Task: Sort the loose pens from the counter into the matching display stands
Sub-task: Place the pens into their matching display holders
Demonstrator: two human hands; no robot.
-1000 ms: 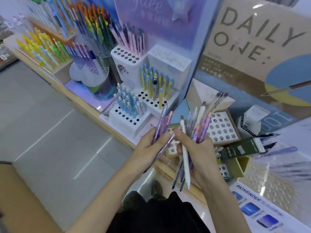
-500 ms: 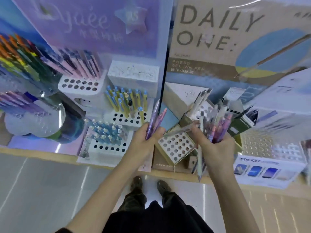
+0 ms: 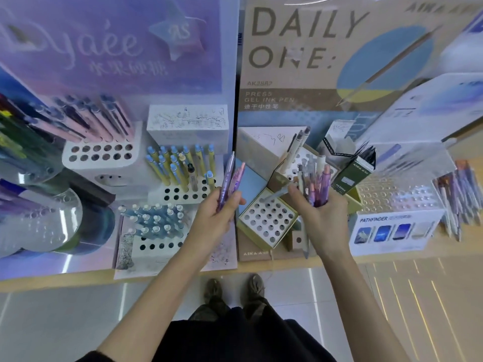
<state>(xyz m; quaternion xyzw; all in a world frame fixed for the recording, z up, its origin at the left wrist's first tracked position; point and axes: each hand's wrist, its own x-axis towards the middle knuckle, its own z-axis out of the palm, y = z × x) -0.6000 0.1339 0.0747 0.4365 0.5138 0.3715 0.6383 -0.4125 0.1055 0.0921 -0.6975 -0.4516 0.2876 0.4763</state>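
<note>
The left hand (image 3: 219, 212) is raised over the middle of the bench (image 3: 467, 246), a little back from its front edge. Its fingers are curled round two pens that stand upright with their tops fanned slightly apart: a purple pen (image 3: 228, 178) and, touching it on the right, a pink pen (image 3: 239, 176). The right hand (image 3: 322, 214) is level with it and well apart from it, wrapped round a bundle of pens (image 3: 316, 182) in purple, pink, white and grey. Their tops point up and one tip sticks out below the palm. The thumb and forefinger of the same hand also pinch a grey pen (image 3: 275, 196), which lies almost flat and points left. Between and just under the two hands sits a square stand (image 3: 268, 223) with an olive rim, tilted, its round holes unfilled. Left of the hands a white tiered stand (image 3: 183, 194) holds yellow-and-blue pens (image 3: 180, 165) on its upper step and pale blue pens (image 3: 154, 222) on the step nearer the front edge. Right of the right hand are a green box (image 3: 352, 173) and a white Pathfinder box (image 3: 392, 231). Loose pens (image 3: 458, 197) lie in a heap near the right edge of the bench.
</note>
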